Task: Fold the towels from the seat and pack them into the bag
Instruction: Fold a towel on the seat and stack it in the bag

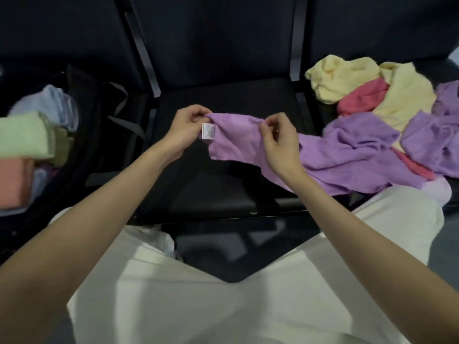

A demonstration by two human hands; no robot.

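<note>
**Purple towel held by its top edge over the middle seat**

The row of black seats (pixel 223 100) fills the upper view. The person stands at its front edge in pale trousers (pixel 198 306). On the left seat sits an open black bag (pixel 87 135), holding folded towels (pixel 22 135) in green, pink and pale blue, stacked side by side. On the right seat lies a loose heap of unfolded towels (pixel 387 100), yellow, pink and purple, overlapping one another.

A purple towel (pixel 238 140) hangs over the middle seat, its far end trailing right to the edge of the heap. The left hand (pixel 183 127) pinches its top left corner with curled fingers, just above a white label (pixel 208 130). The right hand (pixel 278 142) pinches the same top edge further right, thumb and fingers closed on the fabric.
</note>
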